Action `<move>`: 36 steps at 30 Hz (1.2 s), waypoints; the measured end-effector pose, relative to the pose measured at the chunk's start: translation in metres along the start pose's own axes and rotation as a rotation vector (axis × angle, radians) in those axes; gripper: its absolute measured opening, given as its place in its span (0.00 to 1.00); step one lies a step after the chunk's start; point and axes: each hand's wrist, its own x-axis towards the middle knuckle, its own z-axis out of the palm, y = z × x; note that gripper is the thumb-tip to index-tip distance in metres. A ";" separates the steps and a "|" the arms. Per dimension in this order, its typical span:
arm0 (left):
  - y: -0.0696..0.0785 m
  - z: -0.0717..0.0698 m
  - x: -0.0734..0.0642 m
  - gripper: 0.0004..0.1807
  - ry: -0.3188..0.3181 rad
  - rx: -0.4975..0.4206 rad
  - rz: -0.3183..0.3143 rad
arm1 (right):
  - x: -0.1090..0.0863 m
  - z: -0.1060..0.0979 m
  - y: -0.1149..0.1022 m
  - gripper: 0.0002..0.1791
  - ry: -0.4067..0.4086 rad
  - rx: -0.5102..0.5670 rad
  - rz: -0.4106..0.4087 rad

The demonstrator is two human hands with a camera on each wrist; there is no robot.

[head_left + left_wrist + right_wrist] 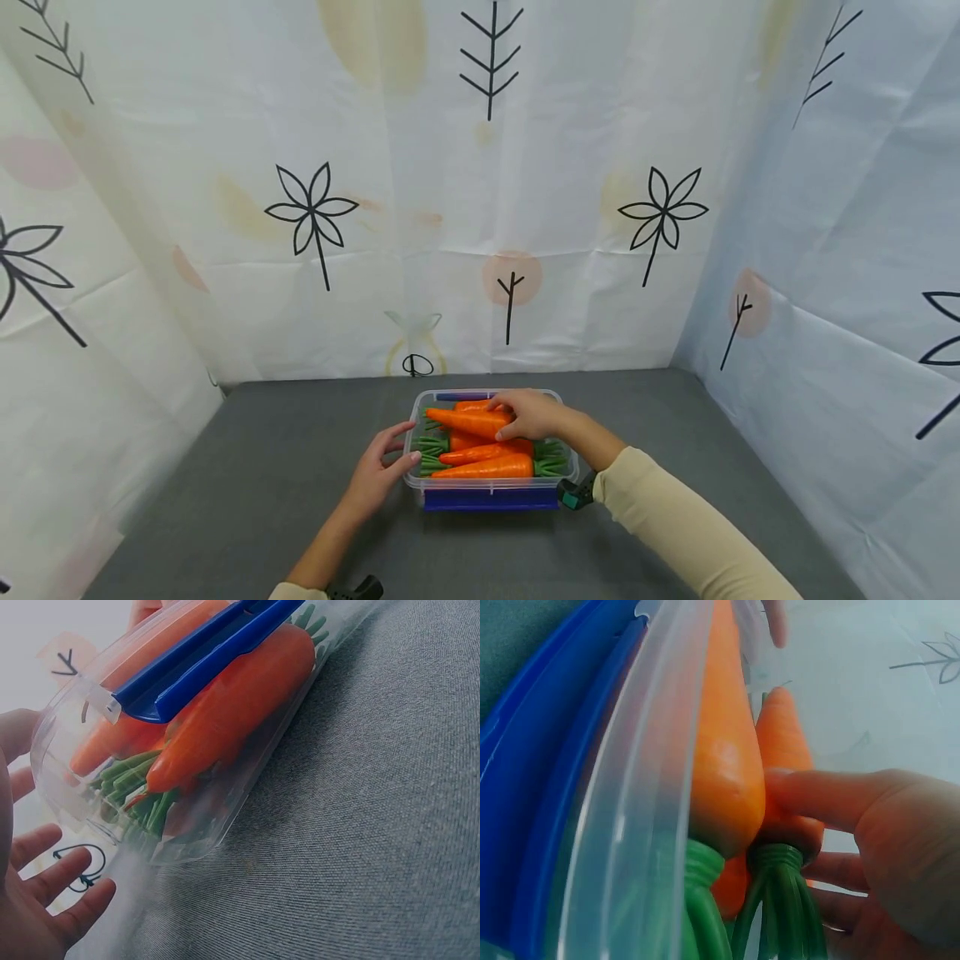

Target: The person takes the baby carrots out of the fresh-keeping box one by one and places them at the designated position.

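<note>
A clear plastic container (491, 486) with blue side latches (225, 664) stands on the grey table, holding several orange carrots with green tops. My right hand (531, 414) reaches over its right part and grips the thick end of the uppermost carrot (465, 422), thumb on the near side. In the right wrist view the thumb (825, 793) presses on a carrot (784, 735) beside another carrot (724, 765) nearer the wall. At the container's left end, my left hand (377, 471) has its fingers spread along the rim; in the left wrist view several fingers (71, 877) extend loosely beside the clear wall.
Grey cloth covers the table (300, 450) around the container. White curtains (570, 317) printed with plants and flowers enclose the back and both sides. Each wrist wears a dark strap, such as the right wrist strap (576, 492).
</note>
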 end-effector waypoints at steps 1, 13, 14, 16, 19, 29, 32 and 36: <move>-0.004 0.001 0.001 0.26 0.004 -0.002 0.002 | 0.000 0.001 0.000 0.25 0.005 -0.009 0.005; -0.043 0.003 0.009 0.26 -0.004 -0.043 0.010 | -0.009 -0.009 0.002 0.23 0.114 0.059 -0.029; -0.043 0.003 0.009 0.26 -0.009 -0.055 0.017 | -0.011 -0.011 0.002 0.23 0.126 0.061 -0.036; -0.042 0.003 0.009 0.26 -0.014 -0.077 0.013 | -0.014 -0.016 0.003 0.23 0.148 0.070 -0.058; -0.042 0.003 0.009 0.26 -0.020 -0.103 0.001 | -0.018 -0.023 0.006 0.23 0.185 0.067 -0.067; -0.042 0.002 0.009 0.27 -0.039 -0.123 -0.057 | -0.029 -0.042 0.022 0.27 0.350 0.119 -0.011; -0.043 0.002 0.009 0.27 -0.033 -0.110 -0.073 | -0.034 -0.046 0.031 0.27 0.415 0.130 0.013; -0.043 0.003 0.009 0.27 -0.023 -0.108 -0.087 | -0.039 -0.045 0.048 0.27 0.499 0.133 0.051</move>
